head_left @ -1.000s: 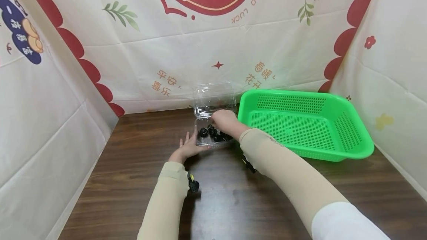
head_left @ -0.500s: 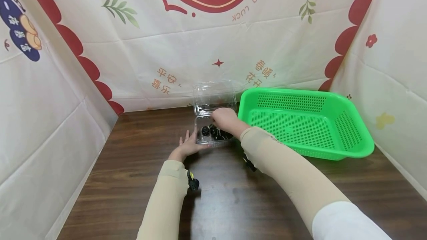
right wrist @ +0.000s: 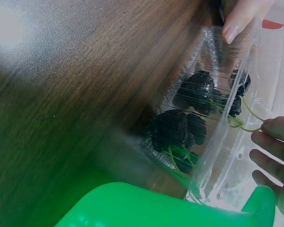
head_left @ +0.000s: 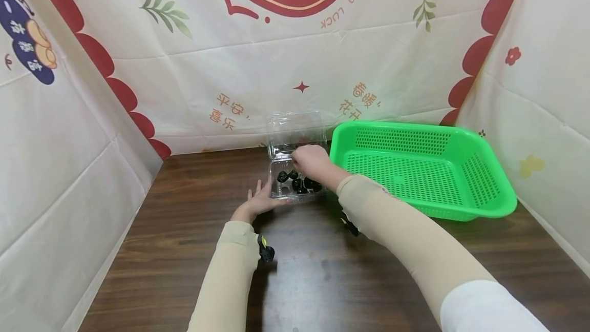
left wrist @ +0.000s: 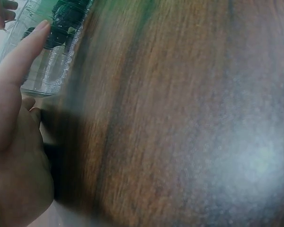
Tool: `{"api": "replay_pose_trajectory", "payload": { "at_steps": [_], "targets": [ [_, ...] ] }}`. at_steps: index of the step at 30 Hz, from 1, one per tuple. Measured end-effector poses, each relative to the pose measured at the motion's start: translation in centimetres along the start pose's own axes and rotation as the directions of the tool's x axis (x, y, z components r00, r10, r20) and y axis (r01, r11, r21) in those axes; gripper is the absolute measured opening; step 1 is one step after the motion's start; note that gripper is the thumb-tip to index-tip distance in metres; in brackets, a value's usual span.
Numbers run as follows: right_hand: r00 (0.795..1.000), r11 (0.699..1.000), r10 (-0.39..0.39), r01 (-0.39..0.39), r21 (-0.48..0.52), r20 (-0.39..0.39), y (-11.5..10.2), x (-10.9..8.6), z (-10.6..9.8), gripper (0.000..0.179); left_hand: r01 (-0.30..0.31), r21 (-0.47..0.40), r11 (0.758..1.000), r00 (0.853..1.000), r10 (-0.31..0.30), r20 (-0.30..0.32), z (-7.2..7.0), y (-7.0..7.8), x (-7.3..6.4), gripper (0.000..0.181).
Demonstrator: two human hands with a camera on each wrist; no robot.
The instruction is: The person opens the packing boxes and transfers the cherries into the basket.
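A clear plastic clamshell box [head_left: 274, 194] stands at the back of the table with its lid [head_left: 297, 129] raised. Several dark cherries [head_left: 296, 184] with green stems lie inside. My left hand [head_left: 258, 204] is at the box's left front corner; its fingers are extended along the side and its thumb lies along the front wall. Over the box, my right hand [head_left: 313, 162] pinches thin green stems [right wrist: 252, 112] between thumb and forefinger, as the right wrist view shows. The cherries on those stems are down among the others. From the head, the right fingertips are hidden.
A large green plastic basket [head_left: 500, 204] with perforated walls stands right of the box, close beside it. Printed cloth [head_left: 258, 76] hangs behind and along both sides of the brown wooden table [head_left: 184, 250].
My right hand has risen slightly and shifted a little to the right. Cherries in the box have shifted toward the back. My left hand stays at the corner.
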State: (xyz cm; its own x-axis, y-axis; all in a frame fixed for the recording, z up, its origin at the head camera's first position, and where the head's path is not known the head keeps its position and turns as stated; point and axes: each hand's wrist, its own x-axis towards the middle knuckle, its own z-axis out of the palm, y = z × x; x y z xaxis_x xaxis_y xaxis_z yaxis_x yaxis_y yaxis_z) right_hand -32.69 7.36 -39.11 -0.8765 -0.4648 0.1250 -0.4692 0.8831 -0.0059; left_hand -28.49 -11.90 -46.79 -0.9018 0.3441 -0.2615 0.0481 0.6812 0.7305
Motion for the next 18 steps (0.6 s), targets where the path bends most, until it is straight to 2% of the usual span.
{"api": "replay_pose_trajectory", "payload": {
  "at_steps": [5, 12, 18],
  "targets": [
    [0.999, 1.000, -0.024, 0.024, -0.008, -0.046, -0.1, -0.3, -0.6, 0.027, 0.003, -0.015, 1.000, 1.000, -0.003, 0.014, -0.1, 0.0, -0.1, 0.114],
    [0.985, 0.996, -0.087, 0.087, -0.008, -0.150, -0.2, -1.4, -2.4, 0.030, -0.008, 0.007, 1.000, 1.000, 0.008, 0.007, 0.0, -0.2, -0.1, 0.114],
    [0.976, 0.993, -0.118, 0.120, 0.002, -0.181, 0.3, -1.8, -3.5, 0.026, -0.014, 0.030, 0.999, 1.000, 0.014, -0.001, -0.1, 0.0, -0.1, 0.109]
  ]
}}
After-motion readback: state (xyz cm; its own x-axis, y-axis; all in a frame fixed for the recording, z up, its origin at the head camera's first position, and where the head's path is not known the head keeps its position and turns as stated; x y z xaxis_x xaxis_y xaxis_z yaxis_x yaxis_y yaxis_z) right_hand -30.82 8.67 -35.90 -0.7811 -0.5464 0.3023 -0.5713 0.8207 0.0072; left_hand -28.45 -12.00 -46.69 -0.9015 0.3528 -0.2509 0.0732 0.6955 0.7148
